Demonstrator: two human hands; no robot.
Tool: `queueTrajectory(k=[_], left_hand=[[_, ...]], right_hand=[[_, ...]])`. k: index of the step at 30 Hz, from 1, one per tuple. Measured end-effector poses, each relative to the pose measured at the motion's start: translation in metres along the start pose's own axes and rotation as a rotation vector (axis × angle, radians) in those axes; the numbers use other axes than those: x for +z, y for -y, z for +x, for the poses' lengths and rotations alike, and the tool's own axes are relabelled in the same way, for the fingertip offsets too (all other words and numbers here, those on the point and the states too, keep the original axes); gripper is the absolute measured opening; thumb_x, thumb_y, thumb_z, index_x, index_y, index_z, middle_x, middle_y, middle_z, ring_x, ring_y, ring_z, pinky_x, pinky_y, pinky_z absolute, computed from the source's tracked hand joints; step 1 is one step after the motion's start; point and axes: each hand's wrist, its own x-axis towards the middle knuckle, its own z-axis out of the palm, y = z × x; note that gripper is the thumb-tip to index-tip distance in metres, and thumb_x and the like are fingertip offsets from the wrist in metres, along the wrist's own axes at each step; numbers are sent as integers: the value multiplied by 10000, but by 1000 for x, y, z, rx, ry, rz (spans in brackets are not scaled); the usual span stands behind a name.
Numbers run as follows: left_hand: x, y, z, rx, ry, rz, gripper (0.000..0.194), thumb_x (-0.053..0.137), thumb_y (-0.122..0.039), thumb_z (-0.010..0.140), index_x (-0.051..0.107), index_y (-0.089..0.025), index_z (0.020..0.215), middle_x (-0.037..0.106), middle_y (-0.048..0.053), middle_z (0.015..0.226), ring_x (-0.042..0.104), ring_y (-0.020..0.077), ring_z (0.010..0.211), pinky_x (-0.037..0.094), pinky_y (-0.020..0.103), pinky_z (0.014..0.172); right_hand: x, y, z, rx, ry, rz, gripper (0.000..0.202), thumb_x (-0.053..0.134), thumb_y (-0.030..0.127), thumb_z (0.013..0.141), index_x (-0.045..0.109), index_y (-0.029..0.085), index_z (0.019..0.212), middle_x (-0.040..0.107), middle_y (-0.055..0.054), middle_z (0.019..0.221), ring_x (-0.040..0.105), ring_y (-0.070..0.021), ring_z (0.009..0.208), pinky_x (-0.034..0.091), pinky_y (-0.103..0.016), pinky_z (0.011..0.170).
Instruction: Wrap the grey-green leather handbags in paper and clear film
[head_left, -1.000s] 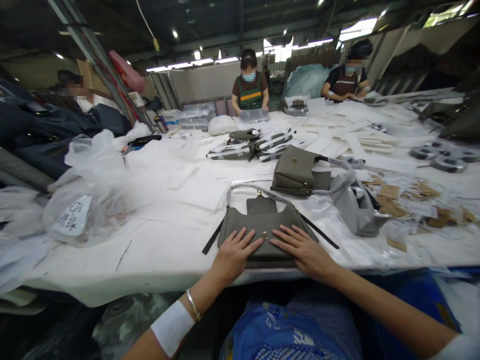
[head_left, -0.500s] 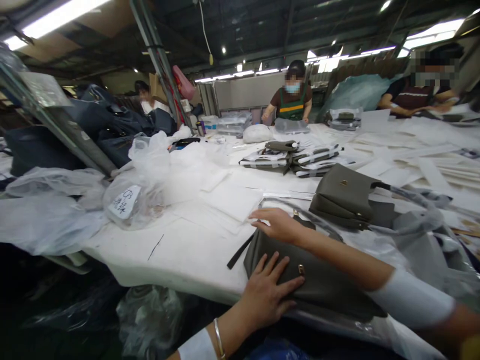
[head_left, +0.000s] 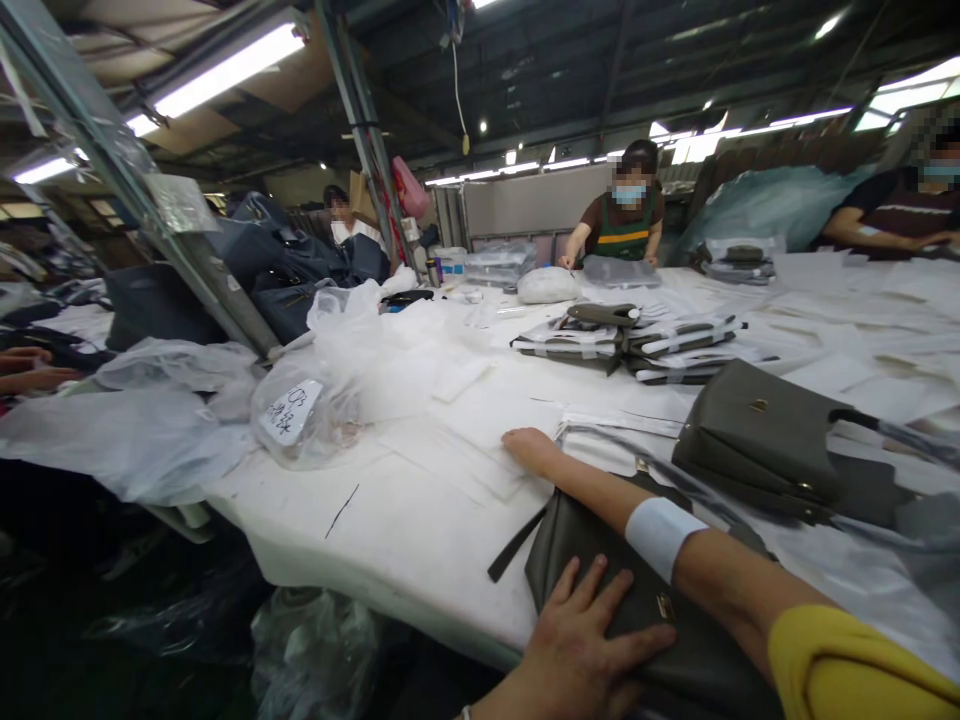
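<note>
My left hand [head_left: 589, 640] lies flat with spread fingers on a dark olive handbag [head_left: 592, 560], just beside its small gold fitting. Across the top of that bag stretches my right arm, in a yellow sleeve with a white band on the forearm. My right hand [head_left: 529, 452] is closed at the edge of the thin white sheets [head_left: 480, 462], its fingertips partly hidden. From the bag's left side a dark strap end [head_left: 517, 543] sticks out over the table. The bag's lower part is cut off by the frame.
A second olive handbag [head_left: 757, 435] rests at the right. Wrapped bag pieces [head_left: 637, 340] are piled farther back. Clear plastic bags [head_left: 300, 400] cover the table's left side, near a metal post [head_left: 217, 270]. A masked co-worker [head_left: 626, 215] stands across the white table [head_left: 360, 545].
My right hand has moved from above the bag out to the white sheets, and its fingers have closed. My left hand stays on the bag. The view has turned left.
</note>
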Motion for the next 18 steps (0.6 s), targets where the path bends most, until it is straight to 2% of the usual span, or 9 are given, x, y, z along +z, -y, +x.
queueTrajectory(k=[2,5,7,9,12,14,16,18], left_hand=[[6,3,0,20,-16,18,643,506,-491,937,224,-479,1514,274,31,1614,291,327,1463,313,553,1153],[15,8,0,43,-41,44,670,538,-506,912,239,-480,1510,290,48,1605,325,342,1445,334,545,1141],[16,9,0,48,-50,50,680,545,-496,907,232,-482,1512,283,47,1607,321,348,1446,330,551,1142],[13,8,0,42,-44,44,683,536,-474,915,215,-477,1518,257,38,1618,303,343,1455,311,555,1151],[6,5,0,22,-17,20,658,512,-456,936,212,-467,1522,208,19,1637,260,322,1476,272,541,1175],[3,3,1,2,-4,4,641,518,-445,940,238,-466,1516,208,11,1639,236,316,1486,250,536,1184],[2,1,2,-15,4,-9,638,548,-405,931,276,-466,1504,233,13,1632,223,322,1489,234,545,1184],[3,0,4,-27,13,-26,661,594,-342,907,314,-458,1494,274,30,1616,245,337,1478,225,561,1179]], right_hand=[[-12,-5,5,8,-35,-28,310,402,110,953,696,91,1050,720,-174,1057,674,-260,1023,495,-337,903],[-42,-16,5,31,-140,-62,370,373,86,955,636,105,1215,690,-170,1181,663,-259,1069,496,-350,919],[-65,-24,-5,37,-213,-77,439,361,68,949,564,126,1334,639,-159,1299,634,-263,1137,487,-372,954],[-87,-31,-28,32,-264,-86,487,360,67,946,520,164,1395,595,-121,1378,593,-260,1210,472,-381,993],[-110,-39,-85,13,-299,-73,529,367,45,917,559,225,1376,608,-47,1377,591,-239,1221,484,-361,988],[-114,-44,-135,-10,-287,-39,566,373,18,876,600,251,1339,648,-17,1325,623,-223,1179,505,-342,958],[-109,-47,-191,-24,-241,23,582,383,15,849,628,274,1310,671,4,1288,641,-205,1152,504,-327,955],[-96,-49,-245,29,-232,96,539,393,54,870,643,277,1292,663,6,1298,633,-204,1168,481,-340,988]])
